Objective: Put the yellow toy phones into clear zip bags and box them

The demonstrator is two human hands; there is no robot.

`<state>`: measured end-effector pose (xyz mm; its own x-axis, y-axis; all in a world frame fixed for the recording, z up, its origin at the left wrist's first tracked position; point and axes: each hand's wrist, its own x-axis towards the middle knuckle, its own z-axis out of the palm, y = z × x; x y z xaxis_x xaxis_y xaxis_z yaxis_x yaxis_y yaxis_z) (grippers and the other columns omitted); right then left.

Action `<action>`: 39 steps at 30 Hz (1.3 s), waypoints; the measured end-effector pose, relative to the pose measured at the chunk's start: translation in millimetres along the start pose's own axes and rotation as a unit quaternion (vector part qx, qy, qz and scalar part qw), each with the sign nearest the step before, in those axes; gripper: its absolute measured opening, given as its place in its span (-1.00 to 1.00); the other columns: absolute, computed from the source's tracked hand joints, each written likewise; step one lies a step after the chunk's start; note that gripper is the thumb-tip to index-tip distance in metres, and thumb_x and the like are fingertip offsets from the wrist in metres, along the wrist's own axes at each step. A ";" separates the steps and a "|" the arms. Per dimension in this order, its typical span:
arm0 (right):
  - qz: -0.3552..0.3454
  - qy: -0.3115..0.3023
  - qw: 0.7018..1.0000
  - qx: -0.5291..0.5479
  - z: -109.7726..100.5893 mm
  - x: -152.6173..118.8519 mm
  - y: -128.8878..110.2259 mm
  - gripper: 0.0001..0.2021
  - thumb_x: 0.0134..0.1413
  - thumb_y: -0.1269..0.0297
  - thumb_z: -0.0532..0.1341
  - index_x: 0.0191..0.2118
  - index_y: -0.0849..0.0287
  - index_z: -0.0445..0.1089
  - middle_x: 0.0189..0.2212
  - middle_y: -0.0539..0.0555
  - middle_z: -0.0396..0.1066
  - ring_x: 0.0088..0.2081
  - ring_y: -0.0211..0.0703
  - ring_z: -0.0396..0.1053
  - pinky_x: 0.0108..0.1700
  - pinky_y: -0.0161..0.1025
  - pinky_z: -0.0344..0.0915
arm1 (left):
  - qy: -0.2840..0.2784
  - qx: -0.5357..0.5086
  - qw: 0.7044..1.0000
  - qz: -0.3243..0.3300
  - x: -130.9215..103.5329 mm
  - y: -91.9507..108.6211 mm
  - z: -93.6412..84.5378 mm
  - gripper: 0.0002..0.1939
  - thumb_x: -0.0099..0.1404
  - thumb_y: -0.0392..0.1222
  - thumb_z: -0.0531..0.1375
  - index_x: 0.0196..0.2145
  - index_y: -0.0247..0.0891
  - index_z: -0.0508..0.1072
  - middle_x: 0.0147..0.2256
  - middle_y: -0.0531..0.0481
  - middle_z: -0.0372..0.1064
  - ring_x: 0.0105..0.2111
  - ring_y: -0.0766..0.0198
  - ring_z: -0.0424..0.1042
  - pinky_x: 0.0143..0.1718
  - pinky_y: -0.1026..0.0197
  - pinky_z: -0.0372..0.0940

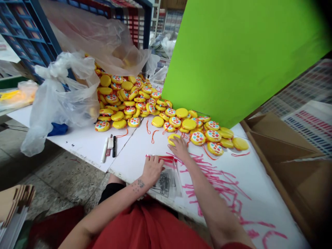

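My right hand (179, 149) has its fingers closed over a round yellow toy (173, 138) that lies at the near edge of the pile. Closer to me, my left hand (152, 169) grips the top of a clear zip bag (169, 183) with a red strip and black print. The bag lies flat on the white tabletop (129, 155). Beyond both hands spreads a heap of similar yellow toys (181, 113), several showing a white face with coloured dots. Thin orange string loops (153, 136) hang from some of them.
A blue crate (33, 38) lined with a plastic bag (64, 100) stands behind the heap at left. A bright green panel (241, 52) rises at the back right. Markers (114, 146) lie left of my hands. A cardboard box (282, 145) borders the right edge.
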<state>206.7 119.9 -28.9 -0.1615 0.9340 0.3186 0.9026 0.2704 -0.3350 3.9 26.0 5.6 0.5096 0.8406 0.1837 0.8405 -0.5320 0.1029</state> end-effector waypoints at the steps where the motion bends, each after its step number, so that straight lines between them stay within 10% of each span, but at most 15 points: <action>1: -0.018 0.005 1.000 0.021 -2.6 -2.7 0.1 -0.64 0.14 0.08 0.06 -0.05 0.14 0.39 0.01 0.19 0.31 0.12 0.01 0.15 0.19 0.03 -0.03 | 0.002 0.002 1.000 0.002 -0.1 0.7 0.4 -0.80 0.24 -0.09 0.17 -0.25 -0.27 0.35 -0.25 -0.15 0.30 -0.20 0.05 0.28 -0.15 -0.05 0.15; 9: 0.200 0.011 0.978 -0.059 -13.6 -7.7 -12.6 -0.35 0.06 0.02 0.14 0.23 0.19 0.08 0.09 0.30 0.19 0.07 0.20 0.16 0.04 0.08 0.11 | 0.070 -0.005 0.991 0.113 -7.2 2.1 14.8 -0.95 0.29 -0.34 0.06 -0.33 -0.30 0.31 -0.34 -0.05 0.29 -0.25 0.17 0.25 -0.01 0.03 0.11; 16: 0.244 -0.031 0.969 -0.001 -10.9 1.0 -30.9 -0.41 0.09 -0.06 0.06 0.21 0.06 0.11 0.04 0.27 0.25 0.06 0.27 0.16 0.02 0.19 0.08 | 0.070 -0.087 0.987 0.112 -11.2 -6.0 21.2 -0.82 0.38 -0.26 -0.06 -0.32 -0.29 0.30 -0.35 -0.06 0.29 -0.31 0.18 0.24 -0.21 0.10 0.21; 24: 0.150 0.118 0.955 0.227 -18.9 2.1 -42.2 -0.37 -0.17 0.23 0.24 0.10 0.21 0.16 -0.01 0.24 0.21 -0.03 0.02 0.25 0.04 -0.01 0.21 | 0.064 -0.213 0.974 0.037 -10.6 -6.8 24.6 -0.49 0.35 -0.20 -0.02 0.20 -0.37 -0.02 -0.14 -0.20 0.33 -0.17 0.11 0.28 -0.12 0.02 0.23; 30: 0.130 0.007 0.859 0.495 -69.6 -48.0 -30.1 -0.46 -0.19 0.21 0.34 -0.01 0.09 0.23 -0.07 0.12 0.30 -0.08 -0.05 0.33 -0.05 -0.07 0.32 | 0.053 -0.289 0.956 0.002 -10.6 -9.4 26.0 -0.28 0.35 -0.15 -0.01 0.27 -0.44 -0.37 -0.28 -0.12 0.33 -0.28 0.16 0.30 -0.17 0.06 0.26; 34: 0.099 -0.080 0.853 0.505 -94.9 -75.9 -28.0 -0.52 -0.25 0.23 0.40 -0.11 0.09 0.34 -0.05 0.12 0.29 -0.06 -0.04 0.31 -0.05 -0.13 0.32 | 0.053 -0.310 0.949 0.001 -9.0 -11.6 22.6 -0.40 0.35 -0.13 -0.01 0.24 -0.36 -0.15 -0.25 -0.10 0.33 -0.28 0.20 0.30 -0.18 0.11 0.25; 39: 0.166 0.002 0.817 0.552 -73.8 -74.6 -36.1 -0.47 -0.25 0.24 0.40 -0.07 0.07 0.28 -0.11 0.07 0.36 -0.12 -0.10 0.36 -0.06 -0.10 0.34 | 0.027 -0.231 0.971 0.052 -9.5 -9.5 8.3 -0.71 0.36 -0.14 -0.03 -0.03 -0.25 0.29 -0.19 -0.11 0.34 -0.19 0.15 0.28 -0.13 0.09 0.16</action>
<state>215.6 23.2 24.8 0.0230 0.9985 0.0507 -0.0132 0.0510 -0.9986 -7.4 23.9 -5.2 0.5658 0.7805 0.2659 0.6073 -0.6126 0.5059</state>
